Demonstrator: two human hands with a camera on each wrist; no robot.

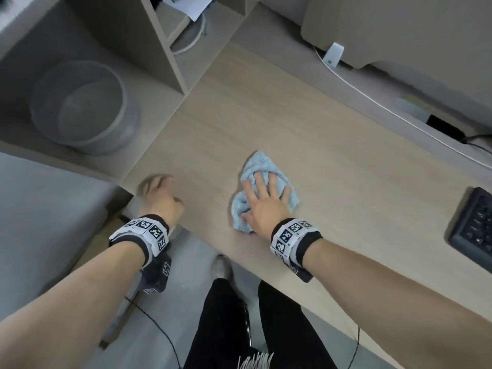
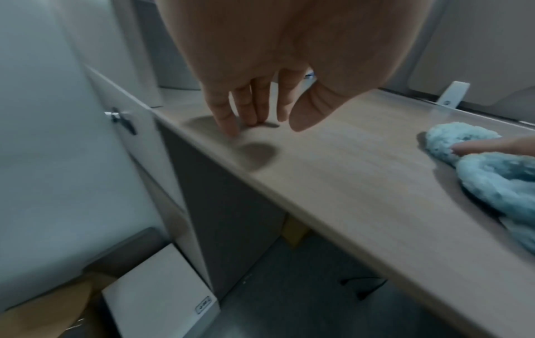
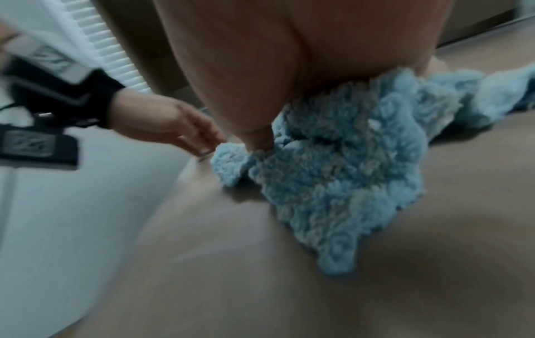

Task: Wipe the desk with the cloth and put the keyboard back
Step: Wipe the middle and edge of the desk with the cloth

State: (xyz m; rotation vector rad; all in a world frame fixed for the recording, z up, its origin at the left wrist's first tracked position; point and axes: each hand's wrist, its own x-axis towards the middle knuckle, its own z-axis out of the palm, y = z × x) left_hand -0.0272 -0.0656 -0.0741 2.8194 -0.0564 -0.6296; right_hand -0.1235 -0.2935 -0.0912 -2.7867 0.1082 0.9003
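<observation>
Wiping looks to be under way and the putting-back is not yet done: the black keyboard (image 1: 472,230) sits pushed off well to the right of the cloth (image 1: 266,191), partly out of the head view.

The right hand (image 1: 262,201) lies flat on the cloth, fingers spread and nearly straight, pressing it to the tabletop (image 1: 292,123) rather than closing on it; its grip holds nothing. The cloth is a pale blue, shaggy terry rag, bunched into soft folds, and it rests near the front edge of the tabletop.

The left hand (image 1: 159,193), left of the cloth, is empty, its fingers (image 2: 254,107) pointing loosely down and touching or nearly touching the surface. The tabletop is smooth, light wood-grain laminate.
</observation>
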